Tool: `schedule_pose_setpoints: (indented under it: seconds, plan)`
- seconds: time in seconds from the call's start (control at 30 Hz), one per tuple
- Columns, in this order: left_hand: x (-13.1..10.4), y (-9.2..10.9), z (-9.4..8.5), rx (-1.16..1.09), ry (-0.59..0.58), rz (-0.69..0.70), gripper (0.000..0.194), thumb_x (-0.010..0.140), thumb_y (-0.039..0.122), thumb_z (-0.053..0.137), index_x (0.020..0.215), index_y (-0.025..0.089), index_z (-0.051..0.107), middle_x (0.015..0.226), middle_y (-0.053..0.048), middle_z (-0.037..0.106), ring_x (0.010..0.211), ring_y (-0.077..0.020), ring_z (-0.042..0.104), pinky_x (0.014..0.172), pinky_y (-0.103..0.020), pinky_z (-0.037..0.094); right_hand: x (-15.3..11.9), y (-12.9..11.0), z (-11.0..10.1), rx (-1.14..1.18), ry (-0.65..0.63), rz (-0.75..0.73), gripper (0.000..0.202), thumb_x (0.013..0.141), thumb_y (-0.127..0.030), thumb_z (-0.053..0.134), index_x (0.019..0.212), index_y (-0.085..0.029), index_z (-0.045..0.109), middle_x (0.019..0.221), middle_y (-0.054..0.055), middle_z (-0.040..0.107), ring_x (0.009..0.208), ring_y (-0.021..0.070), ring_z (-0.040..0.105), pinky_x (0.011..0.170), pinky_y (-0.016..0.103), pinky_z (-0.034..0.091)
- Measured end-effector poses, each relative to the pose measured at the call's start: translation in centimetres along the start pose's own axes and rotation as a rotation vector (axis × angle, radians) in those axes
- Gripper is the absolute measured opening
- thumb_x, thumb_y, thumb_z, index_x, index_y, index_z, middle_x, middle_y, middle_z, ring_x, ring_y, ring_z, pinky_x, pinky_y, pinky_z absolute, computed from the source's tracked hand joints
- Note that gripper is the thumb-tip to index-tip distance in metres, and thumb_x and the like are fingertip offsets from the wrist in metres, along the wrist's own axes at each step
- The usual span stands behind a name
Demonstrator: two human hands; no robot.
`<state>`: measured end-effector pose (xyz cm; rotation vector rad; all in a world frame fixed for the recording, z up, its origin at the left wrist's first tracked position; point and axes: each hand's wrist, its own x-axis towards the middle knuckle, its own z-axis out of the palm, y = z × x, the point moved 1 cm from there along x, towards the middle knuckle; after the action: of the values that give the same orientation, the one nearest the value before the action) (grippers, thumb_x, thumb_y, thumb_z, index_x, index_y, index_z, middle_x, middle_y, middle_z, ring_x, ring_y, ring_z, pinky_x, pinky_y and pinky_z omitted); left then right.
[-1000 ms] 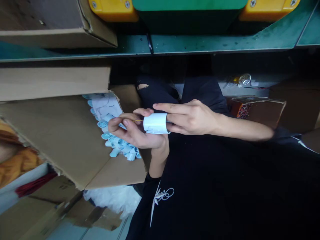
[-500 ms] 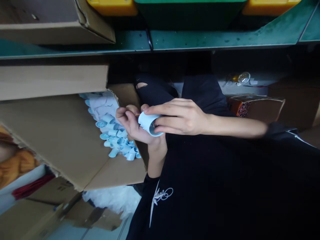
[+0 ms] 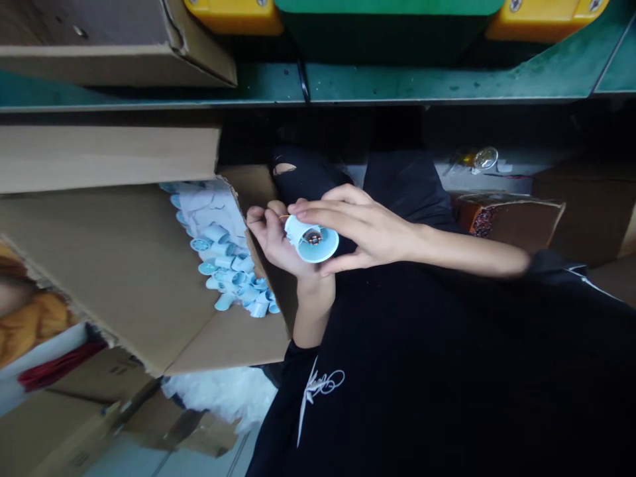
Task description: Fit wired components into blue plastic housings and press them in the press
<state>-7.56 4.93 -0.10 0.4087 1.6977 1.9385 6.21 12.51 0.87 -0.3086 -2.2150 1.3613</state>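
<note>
A light blue plastic cup-shaped housing [image 3: 325, 252] is between my hands, its open mouth turned toward me. Inside it sits a small round part [image 3: 314, 238] with coppery bits. My left hand [image 3: 278, 245] is closed on the housing's far end, fingers curled; a thin orange wire [image 3: 284, 216] shows by its fingertips. From the right, my right hand [image 3: 372, 228] holds the rim, with fingers along the upper side and thumb below. Just left of my hands, many similar blue housings [image 3: 233, 275] lie heaped in an open cardboard box [image 3: 124, 265].
Ahead runs a green bench edge [image 3: 422, 89] bearing a green and yellow machine [image 3: 392, 33] and another carton [image 3: 114, 66]. A small box [image 3: 517, 215] with tiny multicoloured pieces stands at right. White plastic sheeting [image 3: 223, 397] and cartons lie at lower left.
My right fingers have come out of the housing's mouth and lie along its rim. The housing has tilted so its inside shows, and both hands have shifted slightly right.
</note>
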Motion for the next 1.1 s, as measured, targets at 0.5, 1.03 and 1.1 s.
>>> schedule_pose_setpoints:
  seconds: [0.5,1.03,1.1]
  plan:
    - [-1.0,-0.8,1.3,0.107,-0.127,0.226,0.007,0.106,0.028,0.051,0.108,0.035,0.048,0.083,0.005,0.053,0.073,-0.0142,0.058,0.079,-0.032,0.052,-0.7,2.2,-0.1,0.532,0.139,0.199,0.032,0.098,-0.035,0.077,0.128,-0.024,0.078,0.157,0.009,0.061,0.145,0.0257,0.060,0.123,0.044,0.049]
    - [-0.9,1.4,9.3,-0.038,-0.465,0.241,0.036,0.092,0.035,0.058,0.118,0.057,0.066,0.103,0.004,0.074,0.091,-0.0287,0.072,0.073,-0.051,0.060,-1.8,-1.7,-9.1,-0.074,0.189,-0.086,0.057,0.076,-0.042,0.096,0.123,-0.018,0.073,0.139,0.013,0.073,0.142,0.0212,0.063,0.125,0.029,0.045]
    - [-2.1,2.8,10.8,-0.046,-0.349,0.265,0.023,0.094,0.030,0.063,0.110,0.047,0.066,0.089,0.005,0.069,0.082,-0.0218,0.071,0.077,-0.043,0.062,-2.6,-3.6,-10.7,-0.046,0.349,-0.139,0.068,0.072,-0.048,0.097,0.126,-0.016,0.070,0.133,0.017,0.075,0.133,0.0239,0.070,0.117,0.031,0.054]
